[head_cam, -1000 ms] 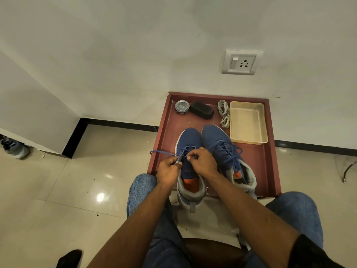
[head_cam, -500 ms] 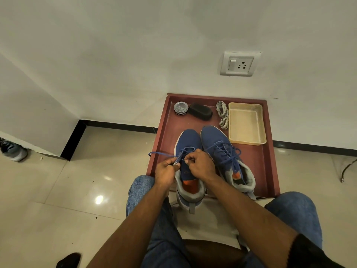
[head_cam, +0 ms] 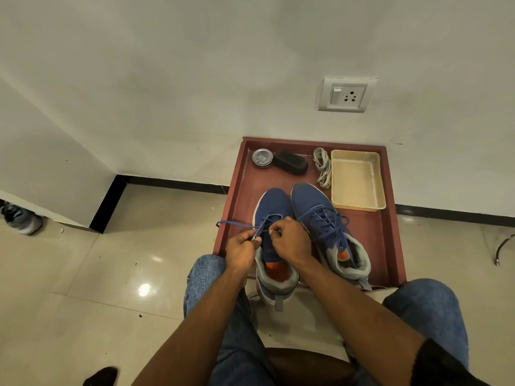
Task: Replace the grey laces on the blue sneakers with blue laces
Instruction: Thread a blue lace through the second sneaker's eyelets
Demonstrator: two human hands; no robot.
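I observe both hands at frame centre pinching the blue lace (head_cam: pixel 237 224) over the left sneaker (head_cam: pixel 274 210): left hand (head_cam: pixel 242 253), right hand (head_cam: pixel 292 240). Both sneakers stand in the red tray (head_cam: pixel 390 246); the right sneaker (head_cam: pixel 315 204) is laced. At the tray's top lie grey laces (head_cam: pixel 323 167), a tin (head_cam: pixel 262 158), a brush (head_cam: pixel 289 162) and a beige basket (head_cam: pixel 356 207).

Sneakers (head_cam: pixel 295 207) in tray (head_cam: pixel 390 246), side by side

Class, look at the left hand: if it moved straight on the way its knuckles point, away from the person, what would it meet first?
Probably the blue lace that the left hand pinches, then the red tray's rim; depth is unclear.
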